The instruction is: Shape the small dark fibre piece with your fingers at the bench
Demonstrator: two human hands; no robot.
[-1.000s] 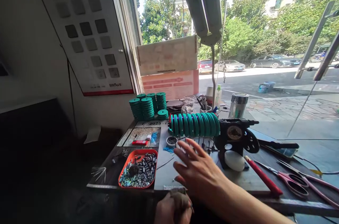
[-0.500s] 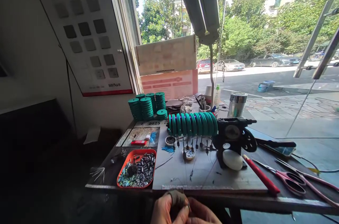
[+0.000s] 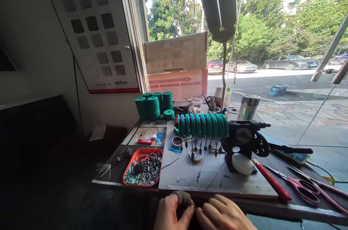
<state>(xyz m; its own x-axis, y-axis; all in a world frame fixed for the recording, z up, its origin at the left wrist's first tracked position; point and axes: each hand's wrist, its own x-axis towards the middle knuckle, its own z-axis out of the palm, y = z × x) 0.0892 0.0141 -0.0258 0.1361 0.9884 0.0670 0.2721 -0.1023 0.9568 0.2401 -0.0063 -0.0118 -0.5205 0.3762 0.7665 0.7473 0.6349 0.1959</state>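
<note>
My left hand (image 3: 169, 216) and my right hand (image 3: 223, 215) meet at the bottom of the view, just below the table's front edge (image 3: 217, 195). A grey-brown cover sits on my left thumb. The thumbs and fingertips of both hands press together. Anything pinched between them is too small to see. Farther back on the table, a row of green spools (image 3: 202, 125) is mounted on a black hand-cranked winder (image 3: 244, 141). Small weights hang on lines under the spools. A small dish (image 3: 196, 155) of beads stands below them.
An orange tray (image 3: 127, 172) of small metal sleeves lies at front left. Stacks of green spools (image 3: 154, 105) stand at the back. A red-handled tool (image 3: 272, 181), pink scissors (image 3: 304, 186), a phone (image 3: 295, 156) and a metal can (image 3: 248, 106) are on the right. Glass faces the street.
My right hand, stretched over the table a second ago, has drawn back to the front edge and joined my left hand. The view has shifted slightly.
</note>
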